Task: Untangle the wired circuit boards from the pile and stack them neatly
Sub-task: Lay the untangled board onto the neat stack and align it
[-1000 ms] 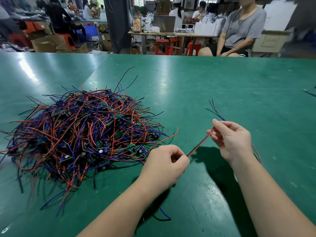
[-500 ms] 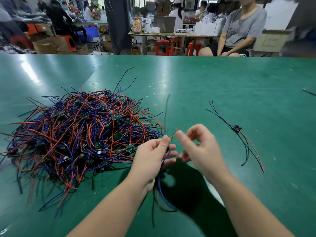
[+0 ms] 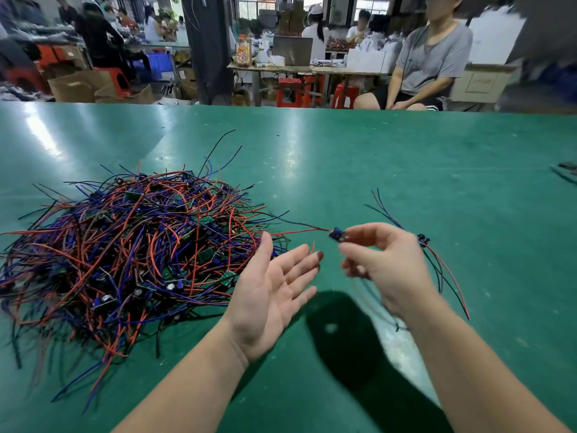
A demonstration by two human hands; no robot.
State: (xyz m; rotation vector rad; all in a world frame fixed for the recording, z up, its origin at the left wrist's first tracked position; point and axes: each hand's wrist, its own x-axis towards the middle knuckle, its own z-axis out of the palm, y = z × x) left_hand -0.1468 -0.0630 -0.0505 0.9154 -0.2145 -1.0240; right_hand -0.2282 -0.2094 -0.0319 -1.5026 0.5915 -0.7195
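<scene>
Hands hover above a green worktop (image 3: 406, 170) in a busy workshop. The left hand (image 3: 268, 295), lower centre of the frame, is turned palm up with its fingers (image 3: 296, 260) straight and spread, holding nothing, just beside the right edge of the pile (image 3: 131, 251). That pile, a dense tangle of red, blue and black leads with small green boards caught in it, fills the left half of the worktop. The right hand (image 3: 384, 270), blurred, pinches a small circuit board (image 3: 336, 235) between thumb and forefinger at centre frame, clear of the surface. A red lead (image 3: 299, 231) runs from the board leftwards to the pile. Just right of that hand a separated board (image 3: 423, 240) lies on the worktop, its leads fanning towards the top and bottom of the frame. A flat object (image 3: 565, 171), too blurred to identify, sits at the right edge. Beyond the worktop, a seated person in a grey shirt (image 3: 434, 57) occupies the upper right, with red stools (image 3: 296, 92) at upper centre and cardboard boxes (image 3: 78, 85) at upper left.
</scene>
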